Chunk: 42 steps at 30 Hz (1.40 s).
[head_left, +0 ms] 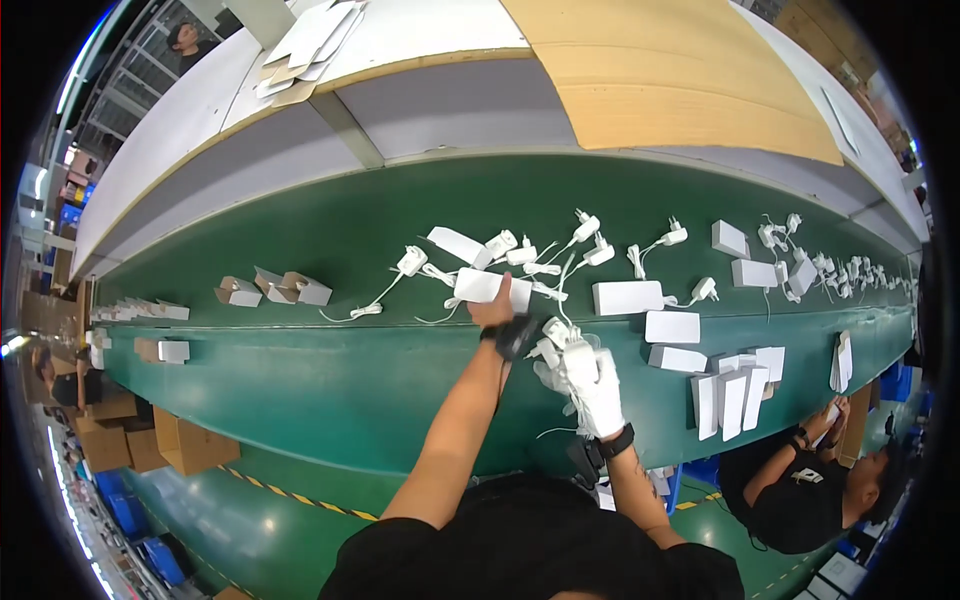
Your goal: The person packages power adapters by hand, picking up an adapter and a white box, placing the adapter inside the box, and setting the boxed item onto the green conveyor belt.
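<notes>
My left hand (492, 308), bare with a black band at the wrist, grips a small white box (478, 286) over the green bench. My right hand (597, 392) wears a white glove and is closed on white power adapters (562, 345); their thin cables dangle beside the glove. How many it holds I cannot tell. Just beyond my left hand lie another white box (460, 246) and several loose adapters (502, 243) with coiled cables. To the left of these, one adapter (411, 261) rests with its cable trailing.
Several white boxes stand grouped (732, 398) at the right, near a co-worker (800, 490) handling something. More adapters (850, 275) lie at the far right. Open boxes (290, 287) sit on the left. A raised shelf with a cardboard sheet (680, 75) runs behind the bench (300, 380).
</notes>
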Each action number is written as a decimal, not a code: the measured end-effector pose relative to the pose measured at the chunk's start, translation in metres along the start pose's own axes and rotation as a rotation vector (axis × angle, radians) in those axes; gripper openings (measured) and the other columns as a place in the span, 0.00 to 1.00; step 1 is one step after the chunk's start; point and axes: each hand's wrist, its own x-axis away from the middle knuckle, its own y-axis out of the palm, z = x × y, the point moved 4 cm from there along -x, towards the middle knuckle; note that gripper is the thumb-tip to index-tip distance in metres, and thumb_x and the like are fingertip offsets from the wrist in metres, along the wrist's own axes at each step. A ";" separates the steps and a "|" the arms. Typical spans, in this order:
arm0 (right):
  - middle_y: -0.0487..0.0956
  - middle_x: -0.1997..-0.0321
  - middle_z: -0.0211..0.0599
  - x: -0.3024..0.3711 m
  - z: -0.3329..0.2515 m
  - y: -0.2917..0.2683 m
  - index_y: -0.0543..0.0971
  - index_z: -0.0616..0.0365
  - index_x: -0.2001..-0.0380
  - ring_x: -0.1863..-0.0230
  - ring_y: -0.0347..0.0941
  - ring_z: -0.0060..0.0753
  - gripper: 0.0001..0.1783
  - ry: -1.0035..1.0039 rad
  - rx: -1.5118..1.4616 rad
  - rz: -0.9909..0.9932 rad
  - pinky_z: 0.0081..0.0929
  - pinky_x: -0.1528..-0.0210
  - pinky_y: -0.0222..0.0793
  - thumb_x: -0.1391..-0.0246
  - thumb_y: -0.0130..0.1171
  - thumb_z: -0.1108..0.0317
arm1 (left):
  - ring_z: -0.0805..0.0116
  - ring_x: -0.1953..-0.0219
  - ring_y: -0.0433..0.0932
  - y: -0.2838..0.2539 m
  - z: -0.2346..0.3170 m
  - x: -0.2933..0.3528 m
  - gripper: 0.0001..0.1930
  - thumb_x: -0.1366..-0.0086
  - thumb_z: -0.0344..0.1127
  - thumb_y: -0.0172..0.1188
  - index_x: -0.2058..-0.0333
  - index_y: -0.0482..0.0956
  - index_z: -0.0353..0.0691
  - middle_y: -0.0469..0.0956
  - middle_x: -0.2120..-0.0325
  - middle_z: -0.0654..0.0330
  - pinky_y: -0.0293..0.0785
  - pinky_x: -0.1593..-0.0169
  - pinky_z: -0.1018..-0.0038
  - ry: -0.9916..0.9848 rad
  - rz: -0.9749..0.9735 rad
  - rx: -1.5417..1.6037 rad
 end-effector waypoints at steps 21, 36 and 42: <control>0.74 0.55 0.41 -0.030 -0.029 0.040 0.70 0.63 0.50 0.60 0.74 0.32 0.25 0.330 -0.474 -0.754 0.24 0.65 0.72 0.45 0.54 0.57 | 0.68 0.42 0.61 -0.137 0.107 0.142 0.47 0.58 0.26 0.66 0.39 0.52 0.46 0.63 0.45 0.60 0.57 0.40 0.70 0.187 -1.305 -0.090; 0.77 0.71 0.45 -0.002 -0.061 0.210 0.78 0.58 0.68 0.68 0.75 0.49 0.12 -0.565 1.178 -0.830 0.35 0.65 0.71 0.57 0.60 0.63 | 0.58 0.48 0.67 -0.234 0.105 0.132 0.42 0.61 0.36 0.71 0.44 0.62 0.39 0.69 0.52 0.52 0.63 0.44 0.64 0.588 -1.041 -0.341; 0.76 0.73 0.47 -0.063 0.011 0.284 0.78 0.57 0.72 0.69 0.74 0.52 0.09 -0.348 1.001 -0.872 0.37 0.66 0.71 0.58 0.60 0.66 | 0.59 0.48 0.68 -0.277 0.072 0.038 0.40 0.62 0.37 0.72 0.47 0.66 0.40 0.69 0.51 0.54 0.63 0.44 0.68 0.509 -0.852 -0.224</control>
